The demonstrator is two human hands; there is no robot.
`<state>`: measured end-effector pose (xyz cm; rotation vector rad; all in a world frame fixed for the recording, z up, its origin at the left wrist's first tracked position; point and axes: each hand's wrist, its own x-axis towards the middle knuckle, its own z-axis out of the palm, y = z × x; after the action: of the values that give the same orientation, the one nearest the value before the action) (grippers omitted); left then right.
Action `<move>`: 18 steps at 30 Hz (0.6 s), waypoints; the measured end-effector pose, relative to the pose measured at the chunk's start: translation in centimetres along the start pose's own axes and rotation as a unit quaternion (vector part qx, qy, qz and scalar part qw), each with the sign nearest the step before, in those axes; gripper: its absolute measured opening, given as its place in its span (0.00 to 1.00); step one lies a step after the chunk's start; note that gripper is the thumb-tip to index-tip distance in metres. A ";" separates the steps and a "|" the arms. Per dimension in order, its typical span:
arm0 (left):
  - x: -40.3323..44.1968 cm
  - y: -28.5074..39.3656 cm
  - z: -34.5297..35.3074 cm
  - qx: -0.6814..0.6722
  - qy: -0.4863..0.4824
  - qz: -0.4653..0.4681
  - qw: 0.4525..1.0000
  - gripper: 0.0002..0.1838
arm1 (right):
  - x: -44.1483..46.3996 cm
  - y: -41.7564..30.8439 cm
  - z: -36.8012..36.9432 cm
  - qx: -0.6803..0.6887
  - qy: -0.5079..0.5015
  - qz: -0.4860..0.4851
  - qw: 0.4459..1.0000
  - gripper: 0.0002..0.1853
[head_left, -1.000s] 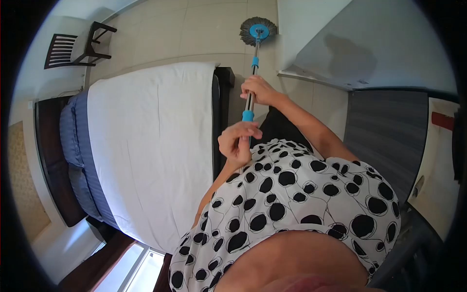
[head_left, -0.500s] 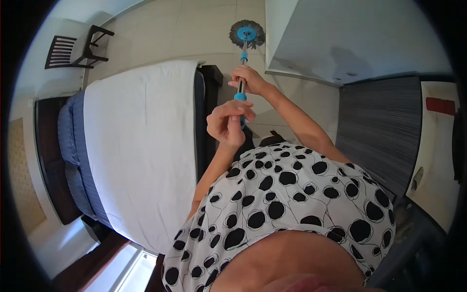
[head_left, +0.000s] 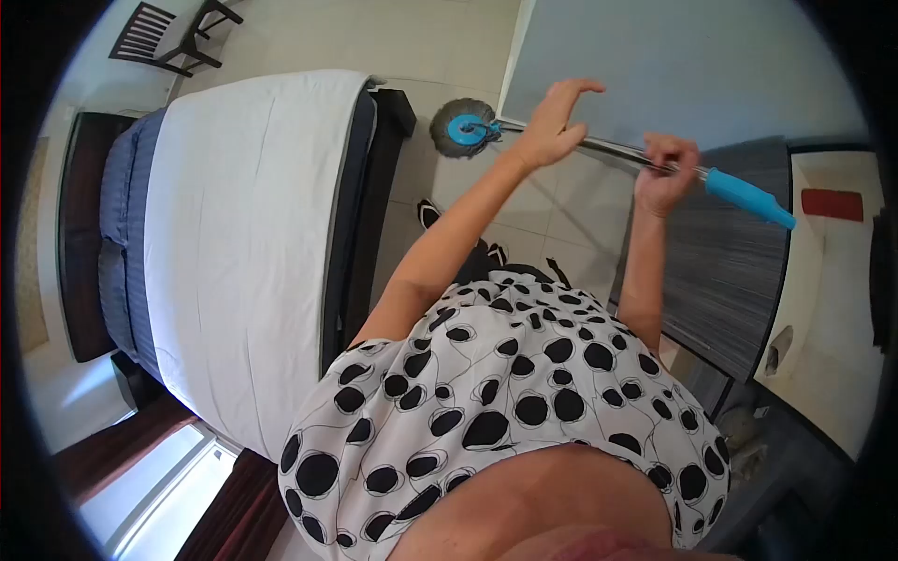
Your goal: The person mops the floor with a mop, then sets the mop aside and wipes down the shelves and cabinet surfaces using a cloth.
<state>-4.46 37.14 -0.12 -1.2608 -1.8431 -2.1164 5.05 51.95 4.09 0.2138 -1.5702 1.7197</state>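
A spin mop (head_left: 466, 129) with grey strands and a blue disc rests on the floor tiles near the foot of the bed. Its metal pole runs to the right and ends in a blue grip (head_left: 748, 196). My right hand (head_left: 666, 175) is wrapped round the pole just below that grip. Over the pole's middle is my left hand (head_left: 557, 126), thumb and fingers spread apart, not closed round it. Whether its palm touches the pole I cannot tell.
To the left stands a bed (head_left: 243, 234) with a white cover and a dark frame. A dark chair (head_left: 182, 37) is at the far left. On the right are a grey wall (head_left: 645, 65), a dark wood-grain panel (head_left: 720, 271) and a red object (head_left: 832, 205) on a pale shelf.
The pole has swung from pointing away from me to lying crosswise, grip end to the right. My right hand moved right with it; my left hand let go of the grip and opened.
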 end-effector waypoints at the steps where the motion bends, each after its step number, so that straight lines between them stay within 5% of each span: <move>1: -0.8 -2.5 0.2 0.060 -0.038 -0.029 0.997 0.29 | 0.4 -0.9 0.4 -0.012 0.064 -0.043 0.997 0.15; 4: -5.6 -9.1 2.4 0.232 -0.231 -0.124 0.937 0.32 | 0.8 -4.6 1.9 0.006 0.226 -0.119 0.967 0.16; 7: -7.3 -11.5 3.7 0.132 -0.247 -0.164 0.946 0.31 | 0.7 -8.0 1.5 -0.072 0.339 -0.171 0.922 0.14; 15: -2.0 -16.7 4.9 0.255 -0.276 -0.150 0.914 0.20 | 2.8 -7.3 0.8 -0.143 0.248 -0.034 0.958 0.17; 18: -4.7 -11.8 5.6 0.259 -0.236 -0.187 0.918 0.19 | 2.2 -10.9 0.9 -0.134 0.234 -0.001 0.963 0.17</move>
<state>-4.74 43.13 -12.63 -1.4360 -2.7942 -1.3273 10.10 51.30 14.01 -0.3080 -1.4181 1.4022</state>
